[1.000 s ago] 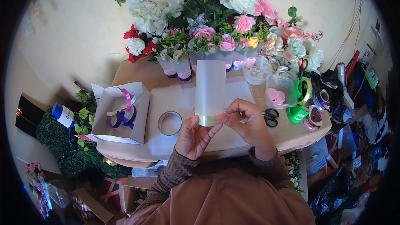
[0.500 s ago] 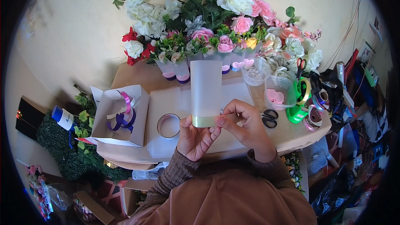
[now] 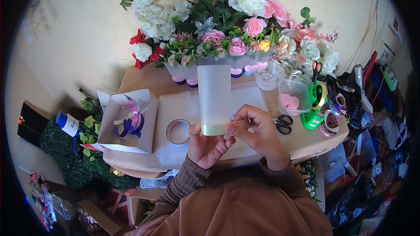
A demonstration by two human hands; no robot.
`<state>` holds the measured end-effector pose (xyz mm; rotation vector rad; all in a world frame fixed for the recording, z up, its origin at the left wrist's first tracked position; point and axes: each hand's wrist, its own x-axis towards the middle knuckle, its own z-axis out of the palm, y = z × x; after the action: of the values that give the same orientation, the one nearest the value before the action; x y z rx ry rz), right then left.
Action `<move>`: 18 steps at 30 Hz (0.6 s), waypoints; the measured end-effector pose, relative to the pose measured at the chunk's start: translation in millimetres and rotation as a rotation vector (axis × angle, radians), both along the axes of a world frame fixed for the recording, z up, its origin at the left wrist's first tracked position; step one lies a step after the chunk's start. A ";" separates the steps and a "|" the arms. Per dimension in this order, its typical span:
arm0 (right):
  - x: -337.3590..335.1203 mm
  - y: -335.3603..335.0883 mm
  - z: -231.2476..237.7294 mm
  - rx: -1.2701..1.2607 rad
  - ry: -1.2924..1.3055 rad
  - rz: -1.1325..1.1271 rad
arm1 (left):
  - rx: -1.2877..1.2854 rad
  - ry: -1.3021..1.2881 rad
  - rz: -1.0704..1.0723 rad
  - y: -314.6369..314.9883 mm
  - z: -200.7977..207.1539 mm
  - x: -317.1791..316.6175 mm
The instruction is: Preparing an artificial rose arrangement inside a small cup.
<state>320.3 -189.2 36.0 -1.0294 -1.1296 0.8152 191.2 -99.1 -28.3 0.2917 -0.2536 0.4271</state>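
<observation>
The left grip (image 3: 203, 152) is clamping the white tube (image 3: 214, 94) upright near its foot, while the right grip (image 3: 259, 133) is pinching the pale band (image 3: 213, 130) there; even tension should help it lie flat. A tape roll (image 3: 167, 133) is lying beside the left grip, perhaps crowding it; scissors (image 3: 285, 124) are resting right, flowers (image 3: 214, 36) standing beyond.

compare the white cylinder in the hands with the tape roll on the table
The white cylinder is tall and narrow; the tape roll is a low ring. The cylinder is held upright by the left hand and right hand, while the roll lies on white sheets.
</observation>
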 end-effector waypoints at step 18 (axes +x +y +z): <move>13.2 4.8 -10.1 -0.020 -0.082 0.062 | 0.108 0.039 -0.032 1.3 -1.9 -3.4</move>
<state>333.5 -184.4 25.9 -1.0571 -1.2304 0.8408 187.9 -97.8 -30.2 0.4007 -0.2430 0.3763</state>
